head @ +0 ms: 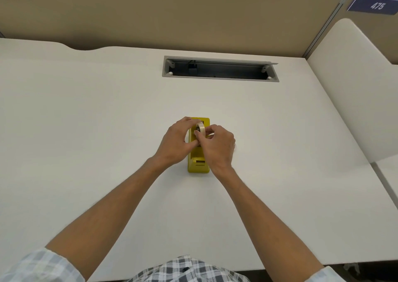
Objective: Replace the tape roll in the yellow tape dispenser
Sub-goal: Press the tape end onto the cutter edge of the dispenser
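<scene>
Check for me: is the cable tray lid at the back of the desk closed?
No, the cable tray in the desk stands open, its dark inside showing.

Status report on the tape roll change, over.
Left hand and right hand both on tape roll. Roll over yellow dispenser, seating unclear. Nothing in the way.

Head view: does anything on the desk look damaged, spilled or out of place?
Nothing looks damaged or spilled. The yellow tape dispenser sits upright on the desk, and both hands, left hand and right hand, meet at the tape roll. The cable tray behind lies open.
</scene>
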{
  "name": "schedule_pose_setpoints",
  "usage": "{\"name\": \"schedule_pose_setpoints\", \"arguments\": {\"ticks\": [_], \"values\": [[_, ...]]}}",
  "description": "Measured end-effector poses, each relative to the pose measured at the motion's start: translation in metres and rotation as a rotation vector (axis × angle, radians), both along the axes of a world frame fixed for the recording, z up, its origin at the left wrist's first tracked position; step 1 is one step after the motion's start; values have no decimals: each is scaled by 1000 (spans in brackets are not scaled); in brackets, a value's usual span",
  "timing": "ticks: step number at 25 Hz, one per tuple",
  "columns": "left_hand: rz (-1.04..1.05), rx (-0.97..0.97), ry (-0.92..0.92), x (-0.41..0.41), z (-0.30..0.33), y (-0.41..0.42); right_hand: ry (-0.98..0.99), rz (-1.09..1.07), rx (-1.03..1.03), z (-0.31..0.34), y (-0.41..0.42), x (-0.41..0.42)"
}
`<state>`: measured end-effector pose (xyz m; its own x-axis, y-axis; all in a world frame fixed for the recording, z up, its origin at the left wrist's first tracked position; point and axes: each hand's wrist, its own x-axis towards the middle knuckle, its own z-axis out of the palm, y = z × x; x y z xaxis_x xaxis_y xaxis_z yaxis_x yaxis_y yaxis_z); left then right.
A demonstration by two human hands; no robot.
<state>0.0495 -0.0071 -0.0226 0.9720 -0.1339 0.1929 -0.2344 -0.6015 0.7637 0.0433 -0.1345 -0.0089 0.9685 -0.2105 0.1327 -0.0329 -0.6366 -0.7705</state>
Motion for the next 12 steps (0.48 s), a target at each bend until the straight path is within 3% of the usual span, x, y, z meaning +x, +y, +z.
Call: {"name": "schedule_pose_setpoints", "arguments": {"ticks": [12], "values": [[-37, 21, -32, 11, -2, 3, 125, 0, -123, 9, 2, 12]]}}
